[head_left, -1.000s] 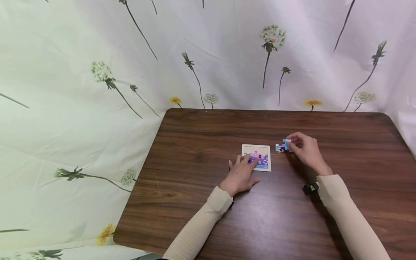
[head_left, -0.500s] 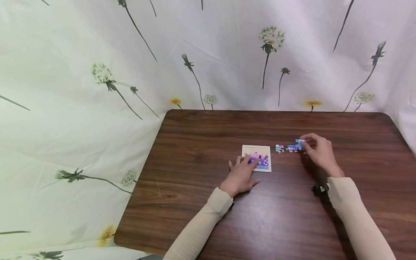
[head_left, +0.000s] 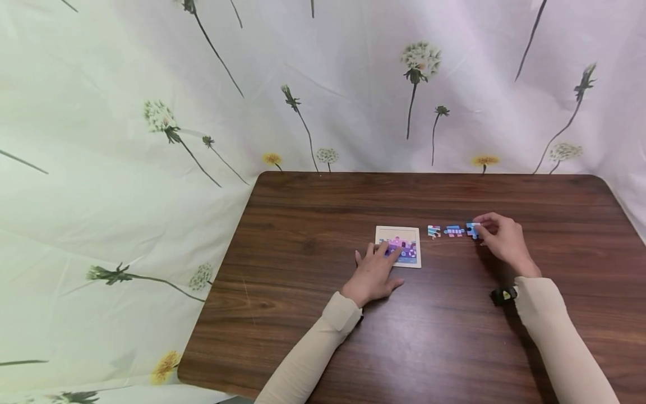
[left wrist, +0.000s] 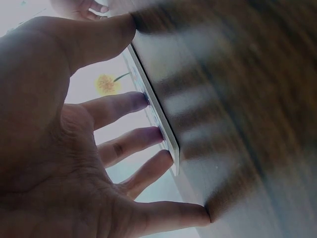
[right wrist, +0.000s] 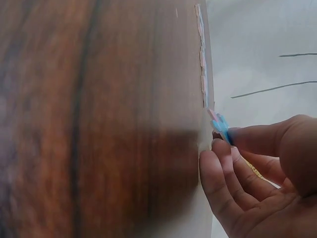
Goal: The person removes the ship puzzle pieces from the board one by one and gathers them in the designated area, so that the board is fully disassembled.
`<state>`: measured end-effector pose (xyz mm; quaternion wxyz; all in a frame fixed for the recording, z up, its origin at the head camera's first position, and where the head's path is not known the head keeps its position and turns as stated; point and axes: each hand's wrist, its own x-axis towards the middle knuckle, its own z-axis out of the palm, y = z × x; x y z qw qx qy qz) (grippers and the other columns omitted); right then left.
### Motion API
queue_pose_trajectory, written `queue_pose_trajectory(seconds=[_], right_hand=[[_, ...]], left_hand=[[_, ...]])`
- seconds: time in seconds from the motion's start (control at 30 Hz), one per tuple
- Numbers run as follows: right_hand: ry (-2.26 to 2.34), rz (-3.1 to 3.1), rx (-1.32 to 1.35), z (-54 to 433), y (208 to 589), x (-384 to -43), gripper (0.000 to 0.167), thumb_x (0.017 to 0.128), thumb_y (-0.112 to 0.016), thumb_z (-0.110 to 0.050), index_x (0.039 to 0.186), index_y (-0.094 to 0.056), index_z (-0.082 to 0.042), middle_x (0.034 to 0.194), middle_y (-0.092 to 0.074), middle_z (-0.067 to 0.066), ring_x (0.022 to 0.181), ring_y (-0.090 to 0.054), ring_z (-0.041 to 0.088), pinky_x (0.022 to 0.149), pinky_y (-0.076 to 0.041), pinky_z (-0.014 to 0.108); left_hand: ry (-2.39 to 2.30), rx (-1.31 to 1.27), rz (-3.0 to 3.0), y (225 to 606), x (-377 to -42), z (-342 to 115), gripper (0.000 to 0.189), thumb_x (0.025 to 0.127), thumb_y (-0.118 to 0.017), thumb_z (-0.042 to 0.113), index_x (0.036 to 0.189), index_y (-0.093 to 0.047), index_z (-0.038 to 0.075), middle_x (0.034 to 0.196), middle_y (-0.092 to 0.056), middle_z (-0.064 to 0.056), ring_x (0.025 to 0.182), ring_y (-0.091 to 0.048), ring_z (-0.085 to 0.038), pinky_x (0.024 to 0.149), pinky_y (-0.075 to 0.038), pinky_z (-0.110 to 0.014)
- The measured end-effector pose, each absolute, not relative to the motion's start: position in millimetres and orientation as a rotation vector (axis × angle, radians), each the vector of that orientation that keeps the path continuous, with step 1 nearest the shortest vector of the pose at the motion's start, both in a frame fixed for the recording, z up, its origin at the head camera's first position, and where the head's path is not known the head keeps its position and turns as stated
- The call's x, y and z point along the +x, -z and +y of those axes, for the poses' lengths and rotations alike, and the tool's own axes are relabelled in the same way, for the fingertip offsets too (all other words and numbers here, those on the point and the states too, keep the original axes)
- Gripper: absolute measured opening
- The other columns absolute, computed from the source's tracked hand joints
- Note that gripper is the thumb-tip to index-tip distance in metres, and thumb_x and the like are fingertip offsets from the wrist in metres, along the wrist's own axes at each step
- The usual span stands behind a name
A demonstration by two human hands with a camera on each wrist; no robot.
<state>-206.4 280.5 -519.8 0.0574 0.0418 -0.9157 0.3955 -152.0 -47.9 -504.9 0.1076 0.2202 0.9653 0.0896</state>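
A white-framed jigsaw tray [head_left: 419, 247] lies on the table, its lower part filled with a pink and purple picture. My left hand [head_left: 372, 275] rests on it with spread fingers; the left wrist view has the fingertips [left wrist: 154, 134] on the tray, thumb and little finger on the tabletop. To the right of the tray, my right hand [head_left: 504, 241] pinches a blue jigsaw piece [head_left: 472, 229] between thumb and fingers. In the right wrist view that piece [right wrist: 221, 128] tilts close over the table. Two loose pieces, one striped [head_left: 434, 230] and one blue and purple [head_left: 454, 230], lie between tray and right hand.
The dark wooden table [head_left: 303, 314] has rounded corners. Behind and to the left hangs a white cloth [head_left: 353, 84] printed with dandelions. A black strap device [head_left: 503, 295] sits at my right wrist.
My right hand has moved right with the blue piece, then slightly down toward the table. The blue and purple piece now lies uncovered, apart from the striped one. The left hand stays put.
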Motion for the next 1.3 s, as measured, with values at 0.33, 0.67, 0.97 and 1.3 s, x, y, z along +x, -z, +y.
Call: queue_pose_trajectory(seconds=[0.33,0.67,0.97,1.3], right_hand=[[-1.129,-2.841,0.156,280.9,521.4,-208.9,0.020,0.101,-0.068,-0.012,0.111,-0.070,0.005,0.098,-0.074,0.026,0.065,-0.062,0.001,0.055,-0.052,0.022],[-0.974,-2.927,0.094,278.1,516.8,-208.9,0.025,0.098,-0.074,-0.019,0.110,-0.071,0.002,0.103,-0.074,0.026,0.081,-0.073,0.033,0.061,-0.050,0.033],[-0.941,-2.934,0.083,279.0,514.8,-204.9,0.035,0.102,-0.067,-0.032,0.113,-0.071,0.000,0.107,-0.072,0.027,0.087,-0.072,0.037,0.064,-0.051,0.038],[-0.908,-2.837,0.135,266.3,503.3,-201.6,0.025,0.101,-0.068,-0.020,0.116,-0.070,0.000,0.112,-0.063,0.025,0.095,-0.067,0.042,0.073,-0.051,0.059]], left_hand=[[-0.278,0.625,2.830,507.0,-148.3,-49.0,0.073,0.097,-0.070,0.050,0.160,-0.042,0.027,0.162,-0.042,-0.007,0.143,-0.042,-0.035,0.110,-0.037,-0.077],[-0.243,0.635,2.833,508.9,-147.9,-47.9,0.072,0.098,-0.068,0.051,0.160,-0.041,0.028,0.161,-0.043,-0.007,0.143,-0.042,-0.034,0.110,-0.039,-0.075],[-0.289,0.641,2.843,507.0,-147.5,-48.5,0.070,0.096,-0.071,0.050,0.157,-0.045,0.026,0.157,-0.042,-0.010,0.138,-0.044,-0.036,0.106,-0.041,-0.076],[-0.351,0.656,2.851,503.2,-149.4,-48.8,0.070,0.095,-0.074,0.048,0.155,-0.047,0.023,0.157,-0.037,-0.014,0.140,-0.042,-0.037,0.107,-0.039,-0.078]])
